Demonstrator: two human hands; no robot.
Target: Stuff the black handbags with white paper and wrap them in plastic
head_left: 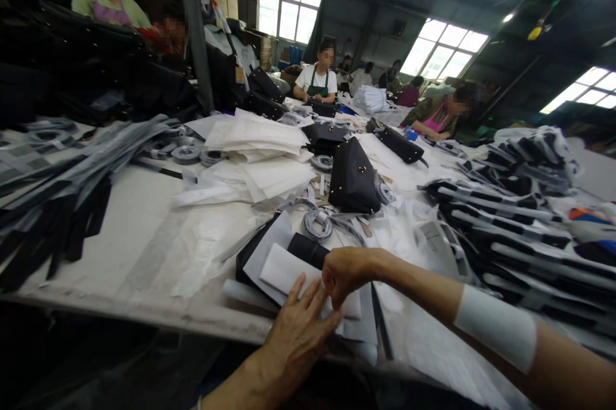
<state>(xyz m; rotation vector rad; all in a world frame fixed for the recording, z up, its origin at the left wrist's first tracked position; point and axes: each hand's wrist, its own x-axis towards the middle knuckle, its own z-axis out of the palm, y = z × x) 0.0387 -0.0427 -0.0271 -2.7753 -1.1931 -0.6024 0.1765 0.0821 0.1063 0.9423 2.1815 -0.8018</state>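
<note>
My left hand lies flat with its fingers spread on a folded white padding sheet. Right beside it, my right hand is closed, its fingers curled down near the left thumb; whatever they grip is hidden. A rolled or folded black piece runs along the padding and disappears behind the right hand. Beneath these lie a pale grey-white sheet and a black leather-like panel, close to the table's front edge. A coiled grey wrapped strap rests just beyond.
A black handbag stands past the coil. White sheets are piled behind to the left. Long black strips hang over the left edge. Wrapped black pieces are stacked at right. A co-worker sits across the table.
</note>
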